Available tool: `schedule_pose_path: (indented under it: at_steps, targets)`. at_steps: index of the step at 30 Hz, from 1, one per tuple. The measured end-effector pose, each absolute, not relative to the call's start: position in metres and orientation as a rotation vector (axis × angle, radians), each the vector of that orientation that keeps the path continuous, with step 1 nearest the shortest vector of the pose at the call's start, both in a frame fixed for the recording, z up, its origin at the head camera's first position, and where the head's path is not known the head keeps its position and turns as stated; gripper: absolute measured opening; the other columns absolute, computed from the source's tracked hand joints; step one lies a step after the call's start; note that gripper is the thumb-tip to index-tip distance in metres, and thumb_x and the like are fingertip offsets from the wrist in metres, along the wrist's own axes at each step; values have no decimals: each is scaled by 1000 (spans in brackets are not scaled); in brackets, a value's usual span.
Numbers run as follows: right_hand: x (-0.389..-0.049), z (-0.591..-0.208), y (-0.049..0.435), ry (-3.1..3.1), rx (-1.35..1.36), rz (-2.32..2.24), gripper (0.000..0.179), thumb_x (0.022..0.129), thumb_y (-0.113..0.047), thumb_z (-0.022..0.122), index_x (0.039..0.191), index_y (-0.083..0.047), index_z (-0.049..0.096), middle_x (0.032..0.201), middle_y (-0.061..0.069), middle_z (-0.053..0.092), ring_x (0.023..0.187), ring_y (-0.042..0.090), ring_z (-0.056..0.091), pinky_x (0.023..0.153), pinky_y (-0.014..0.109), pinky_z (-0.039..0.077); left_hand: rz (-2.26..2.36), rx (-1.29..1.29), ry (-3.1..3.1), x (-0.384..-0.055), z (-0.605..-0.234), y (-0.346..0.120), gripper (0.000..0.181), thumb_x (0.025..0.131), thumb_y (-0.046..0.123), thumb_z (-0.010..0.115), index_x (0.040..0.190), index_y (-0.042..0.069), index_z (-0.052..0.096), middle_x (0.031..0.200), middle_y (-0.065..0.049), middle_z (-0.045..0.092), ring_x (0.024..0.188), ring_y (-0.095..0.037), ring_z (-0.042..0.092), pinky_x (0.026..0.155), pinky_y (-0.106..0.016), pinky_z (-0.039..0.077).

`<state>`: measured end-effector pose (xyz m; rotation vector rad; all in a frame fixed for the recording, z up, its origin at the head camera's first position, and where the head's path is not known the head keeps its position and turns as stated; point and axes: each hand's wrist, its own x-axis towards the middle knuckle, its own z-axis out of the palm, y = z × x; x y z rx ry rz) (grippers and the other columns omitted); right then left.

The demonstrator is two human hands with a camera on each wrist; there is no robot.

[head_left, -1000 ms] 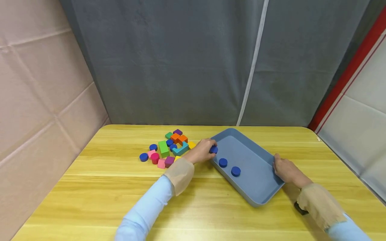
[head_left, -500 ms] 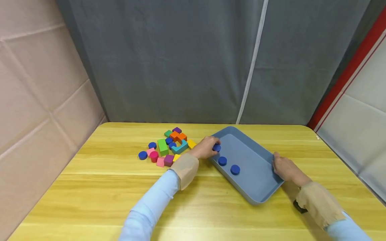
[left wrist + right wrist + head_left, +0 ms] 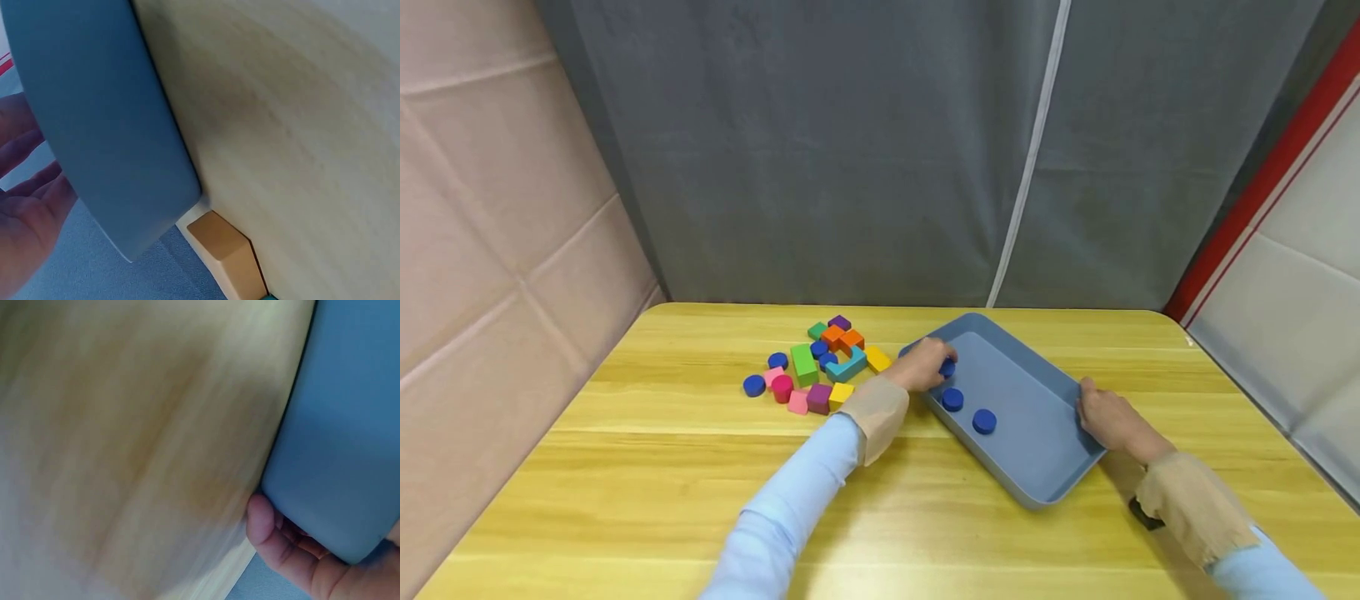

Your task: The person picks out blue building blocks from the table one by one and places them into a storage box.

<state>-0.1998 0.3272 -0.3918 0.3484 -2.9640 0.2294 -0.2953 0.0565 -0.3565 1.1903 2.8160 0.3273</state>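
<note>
Left hand point(image 3: 919, 367) pinches a blue disc point(image 3: 948, 367) within the gray tray point(image 3: 1033, 433); right hand point(image 3: 1114, 418) grips its right side, presumably to brace it.

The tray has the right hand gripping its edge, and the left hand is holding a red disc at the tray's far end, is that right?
Not quite: the disc is blue, not red, as the head view shows. The rest is right: the left hand holds it at the far end of the tray, and the right hand grips the tray's edge.
</note>
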Motion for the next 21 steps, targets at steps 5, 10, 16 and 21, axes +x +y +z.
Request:
schedule_pose_path:
  at_steps: [5,10,16,21]
  targets:
    - [-200,-393,327,-2951,359,223,11,85,2,44,80,5,35,54,9,43,46,22,47,41,33,38,317,1149,2796,-297,-361,59,32,80,2,60,112,4,60,108,-9,60,97,-19,53,87,-25,43]
    - [-200,-393,327,-2965,355,232,10,85,2,44,81,5,35,55,9,43,47,22,46,41,33,38,319,1117,2782,-297,-365,60,32,80,0,59,112,4,61,108,-9,61,97,-18,54,87,-25,43]
    - [-199,-393,326,-2966,357,222,10,86,1,44,81,5,35,55,8,42,46,21,46,41,32,38,305,1034,2802,-295,-367,61,29,79,0,60,107,6,63,102,-7,62,90,-18,55,80,-25,45]
    - [-198,-392,325,-2960,352,222,10,86,2,44,82,5,36,55,8,42,46,21,46,41,32,38,283,937,2808,-292,-366,62,24,79,3,62,103,6,64,97,-7,63,87,-18,54,76,-26,46]
